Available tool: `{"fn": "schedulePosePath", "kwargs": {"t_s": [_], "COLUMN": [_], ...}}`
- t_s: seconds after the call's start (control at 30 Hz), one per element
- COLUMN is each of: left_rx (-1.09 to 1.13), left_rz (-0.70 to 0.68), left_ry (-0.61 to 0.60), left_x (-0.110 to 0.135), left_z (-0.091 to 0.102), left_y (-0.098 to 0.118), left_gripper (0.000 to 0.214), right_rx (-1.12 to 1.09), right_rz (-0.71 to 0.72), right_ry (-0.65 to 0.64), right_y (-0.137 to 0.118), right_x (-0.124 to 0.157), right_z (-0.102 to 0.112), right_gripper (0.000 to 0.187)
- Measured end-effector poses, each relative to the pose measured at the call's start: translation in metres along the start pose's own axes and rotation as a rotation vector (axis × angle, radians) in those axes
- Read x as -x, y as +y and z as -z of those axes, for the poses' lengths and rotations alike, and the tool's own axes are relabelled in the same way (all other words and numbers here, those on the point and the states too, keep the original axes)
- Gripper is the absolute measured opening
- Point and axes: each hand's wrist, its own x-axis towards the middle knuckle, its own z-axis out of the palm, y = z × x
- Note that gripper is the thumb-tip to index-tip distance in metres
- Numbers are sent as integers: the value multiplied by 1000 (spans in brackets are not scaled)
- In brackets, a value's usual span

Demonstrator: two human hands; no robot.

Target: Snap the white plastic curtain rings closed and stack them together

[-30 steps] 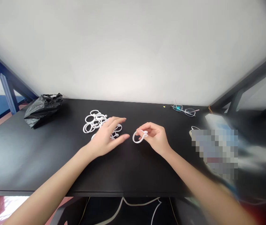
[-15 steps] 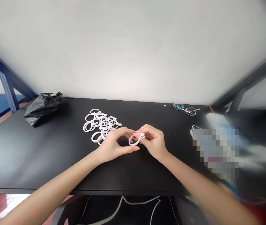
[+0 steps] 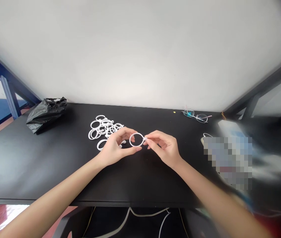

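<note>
A white plastic curtain ring (image 3: 136, 145) with a small eyelet at its right end is held up between both hands over the desk. My right hand (image 3: 165, 145) pinches the eyelet end between thumb and fingertips. Around the left side of the hoop curves my left hand (image 3: 115, 145), its fingers at the top and its thumb along the bottom. Behind the left hand lies a loose pile of several similar white rings (image 3: 102, 129), partly hidden by that hand.
On the black desk (image 3: 56, 172), a crumpled black plastic bag (image 3: 46, 114) sits at the back left. Eyeglasses (image 3: 195, 115) lie near the wall at the back right. A blurred, pixelated object (image 3: 229, 162) is at the right. Cables (image 3: 128, 216) hang below the front edge.
The ring has turned so its round opening faces me, and it has shifted slightly left and up. My right hand now grips its eyelet end; the left hand has moved slightly left.
</note>
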Motion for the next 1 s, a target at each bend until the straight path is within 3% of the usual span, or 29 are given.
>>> {"fn": "schedulePosePath", "kwargs": {"t_s": [0.23,0.63,0.73,0.8,0.87,1.0], "left_rx": [-32,-37,-128,-302,-520,-779], "left_rz": [-20,-12,-35,-69,-101,-62], "left_ry": [12,-53,-63,-67,-46,124], "left_x": [-2,1,-1,-4,-7,-3], "left_z": [2,5,8,15,28,67], "left_y": [4,5,6,9,14,21], "left_gripper": [35,37,35,35,36,41], "right_rx": [334,281,269,248,210,181], "right_rz": [246,162,155,100,12,-103], "right_ry": [-20,-79,-82,-76,-51,48], "right_y": [2,-5,-3,-1,1,8], "right_x": [-3,-2,-2,-3,-3,-4], "right_z": [6,7,7,7,8,11], "right_gripper": [8,14,10,8,19,29]}}
